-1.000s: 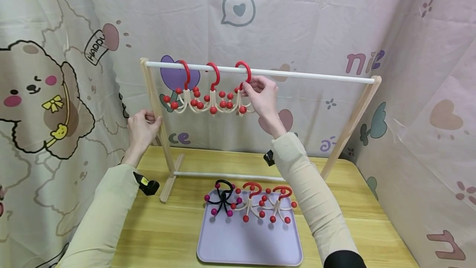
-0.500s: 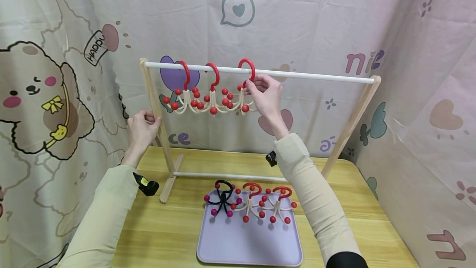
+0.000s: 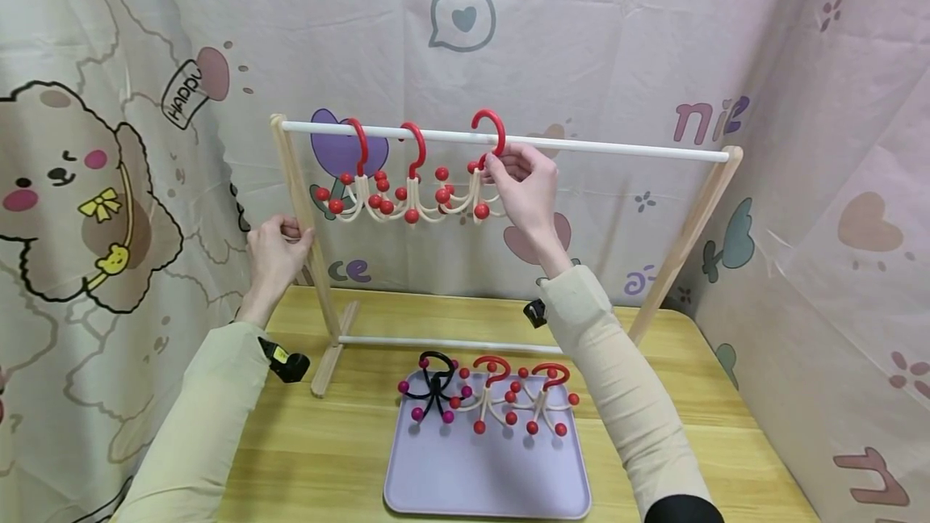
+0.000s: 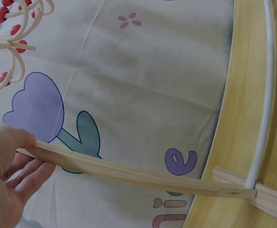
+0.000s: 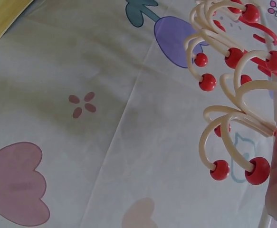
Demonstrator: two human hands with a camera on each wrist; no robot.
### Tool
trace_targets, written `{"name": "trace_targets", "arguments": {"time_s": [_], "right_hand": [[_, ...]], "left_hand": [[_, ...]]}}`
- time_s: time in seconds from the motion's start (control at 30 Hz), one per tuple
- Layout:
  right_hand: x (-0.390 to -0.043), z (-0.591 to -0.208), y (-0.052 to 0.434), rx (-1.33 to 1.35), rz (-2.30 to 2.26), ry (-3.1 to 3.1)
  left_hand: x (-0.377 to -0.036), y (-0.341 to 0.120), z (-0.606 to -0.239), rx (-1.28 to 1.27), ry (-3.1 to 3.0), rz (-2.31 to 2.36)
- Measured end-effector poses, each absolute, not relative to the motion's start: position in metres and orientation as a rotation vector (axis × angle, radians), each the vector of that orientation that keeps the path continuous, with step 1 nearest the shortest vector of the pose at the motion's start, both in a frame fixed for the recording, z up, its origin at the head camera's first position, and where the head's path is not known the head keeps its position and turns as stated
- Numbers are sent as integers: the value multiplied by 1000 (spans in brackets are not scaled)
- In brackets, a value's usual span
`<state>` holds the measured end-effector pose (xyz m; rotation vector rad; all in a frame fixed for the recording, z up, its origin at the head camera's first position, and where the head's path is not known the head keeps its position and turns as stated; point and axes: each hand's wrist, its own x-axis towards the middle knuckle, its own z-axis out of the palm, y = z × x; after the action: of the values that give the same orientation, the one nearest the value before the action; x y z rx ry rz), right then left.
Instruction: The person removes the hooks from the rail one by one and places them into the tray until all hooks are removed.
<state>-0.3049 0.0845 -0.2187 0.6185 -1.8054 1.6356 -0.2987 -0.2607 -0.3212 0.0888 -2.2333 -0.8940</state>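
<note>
My right hand [image 3: 525,188] pinches the base of the red hook on a cream claw-shaped hanger [image 3: 500,127] with red ball tips. Its hook rises above the rack's white top bar [image 3: 610,147], and its open tip overlaps the space just over the bar. To its left, two matching hangers [image 3: 417,148] [image 3: 359,150] hang from that bar. My left hand [image 3: 276,257] grips the wooden left upright [image 4: 143,178], thumb and fingers on either side of it in the left wrist view. In the right wrist view, the held hanger's cream arms [image 5: 226,114] spread beside my fingers.
A lilac tray [image 3: 487,474] on the wooden table [image 3: 320,458] bears a black hanger [image 3: 436,386] with magenta balls and two cream-and-red hangers [image 3: 485,398] [image 3: 541,398]. The rack's lower bar [image 3: 450,344] runs behind it. A printed curtain [image 3: 465,63] surrounds the table.
My right hand has moved right and slightly up with the third hanger, whose hook now stands higher over the top bar. My left hand has stayed on the upright.
</note>
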Motion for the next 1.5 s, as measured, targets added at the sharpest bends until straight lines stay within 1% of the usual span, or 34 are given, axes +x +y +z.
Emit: {"name": "trace_targets", "arguments": {"time_s": [0.37, 0.77, 0.97, 1.5], "right_hand": [[-289, -218, 88, 721, 1646, -1704], [-266, -246, 91, 738, 1691, -1785], [-254, -271, 94, 769, 1750, -1817], [-216, -354, 98, 916, 2004, -1970]], "left_hand": [[-297, -260, -320, 75, -2219, -898], [-298, -260, -322, 83, -2227, -894], [-297, -260, -321, 88, -2230, -888], [-297, -260, -321, 69, -2218, -884]]}}
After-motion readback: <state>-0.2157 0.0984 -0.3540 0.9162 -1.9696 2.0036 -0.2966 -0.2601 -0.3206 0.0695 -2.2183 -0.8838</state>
